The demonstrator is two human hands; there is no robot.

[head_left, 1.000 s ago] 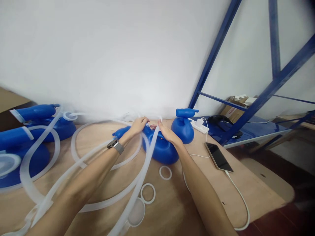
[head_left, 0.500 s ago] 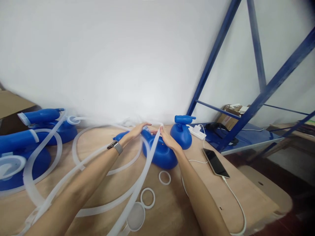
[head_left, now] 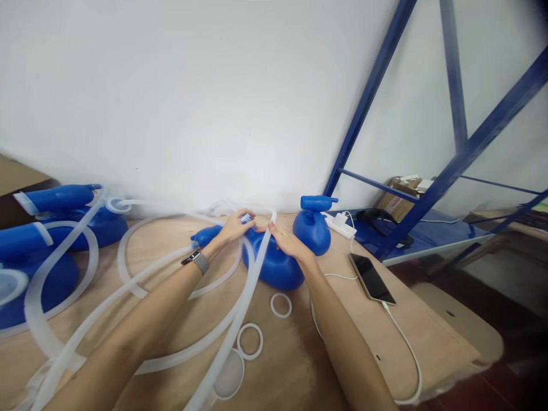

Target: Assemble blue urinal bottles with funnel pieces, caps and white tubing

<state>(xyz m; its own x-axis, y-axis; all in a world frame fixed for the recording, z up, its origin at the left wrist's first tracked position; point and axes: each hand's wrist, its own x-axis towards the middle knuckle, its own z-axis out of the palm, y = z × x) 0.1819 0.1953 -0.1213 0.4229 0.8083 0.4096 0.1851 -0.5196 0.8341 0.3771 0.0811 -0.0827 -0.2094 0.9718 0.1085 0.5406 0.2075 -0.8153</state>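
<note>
A blue plastic container (head_left: 280, 269) with a rounded body sits on the table, directly under my hands. My left hand (head_left: 234, 226) is closed at its top, the fingertips pinching a small clear fitting (head_left: 245, 218). My right hand (head_left: 287, 240) grips a translucent white hose (head_left: 257, 260) close to where it bends, with the thumb along it. From there the hose runs down toward me past the front of the container. The fingers of my right hand are partly hidden behind it. A blue tubular part (head_left: 206, 234) lies beside my left wrist.
Another blue container (head_left: 311, 233) stands at the right, near a white power strip (head_left: 340, 224). A phone (head_left: 371, 278) charges on the table. White rings (head_left: 250, 341) and a round lid (head_left: 230, 374) lie in front. More blue containers (head_left: 51, 279) and looped hoses crowd the left. A blue rack (head_left: 368, 103) stands right.
My left fingers have curled in around the clear fitting, where they were stretched flatter before. My right hand stays on the hose. The whole view has shifted slightly.
</note>
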